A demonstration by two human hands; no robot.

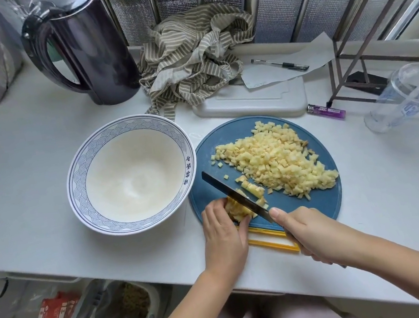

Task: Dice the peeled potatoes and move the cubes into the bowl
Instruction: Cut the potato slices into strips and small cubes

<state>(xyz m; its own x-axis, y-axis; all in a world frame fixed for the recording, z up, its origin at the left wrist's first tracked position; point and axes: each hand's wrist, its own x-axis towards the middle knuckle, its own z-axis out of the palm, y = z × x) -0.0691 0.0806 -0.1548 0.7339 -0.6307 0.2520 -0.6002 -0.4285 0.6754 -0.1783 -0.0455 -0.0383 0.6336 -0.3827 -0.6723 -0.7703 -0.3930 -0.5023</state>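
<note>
On the pale table [10, 180] at far left, a dark kettle [88, 48], upright. Further right and nearer, the blue-rimmed white bowl [77, 179], upright, white inside showing, just beside the left edge of the round blue cutting board [322, 203]. On the board's near-left part, the left hand [224, 232], fingers curled over the uncut potato piece [235, 210] and pinning it down. Hard against those fingertips, the knife [224, 187], dark blade slanting from upper left to lower right, edge down on the potato piece, a few fresh cubes just beyond it. Heaped across the middle and right of the board, the diced cubes [272, 159], all on the board, apart from the bowl. At the board's near edge, the right hand [311, 233], fingers wrapped tight round the knife handle, thumb stretched forward to the heel of the blade. Behind the board, a crumpled striped cloth [193, 55] and a white tray [249, 107]. Further right, a purple lighter [327, 110], then a clear plastic cup [404, 96] lying tilted.
</note>
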